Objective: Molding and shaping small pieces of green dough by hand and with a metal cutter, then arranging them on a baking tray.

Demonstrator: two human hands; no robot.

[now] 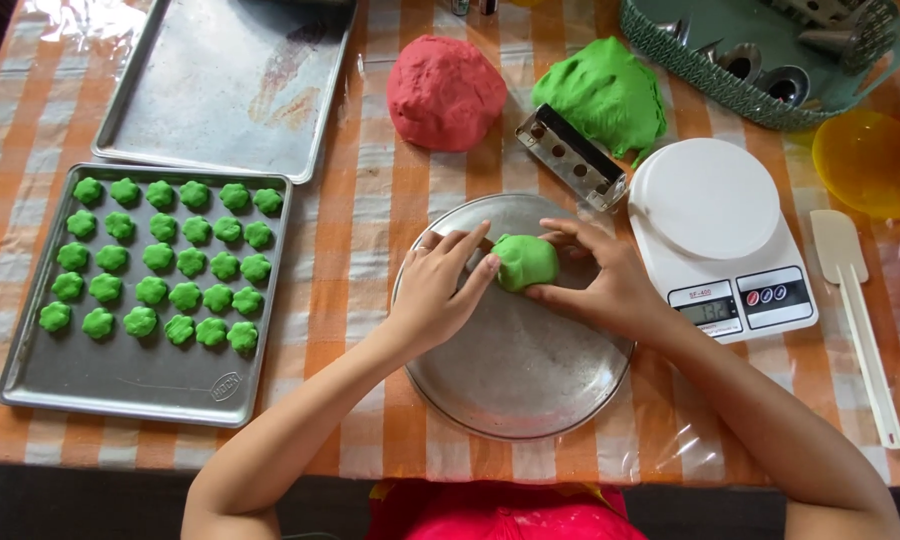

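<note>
Both my hands cup a small ball of green dough (525, 262) over a round metal plate (515, 385) in the middle of the table. My left hand (440, 285) presses the ball from the left with fingers stretched. From the right, my right hand (595, 275) wraps around it. The ball rests on or just above the plate; I cannot tell which.
A baking tray (120, 385) at left holds several rows of green flower-shaped dough pieces. An empty tray (225, 85) lies behind it. Behind the plate sit a red dough lump (445, 92), a green dough lump (605, 95) and a metal press (570, 155). A white kitchen scale (715, 235), spatula (855, 310), yellow bowl (870, 162) and a teal basket (760, 55) are at right.
</note>
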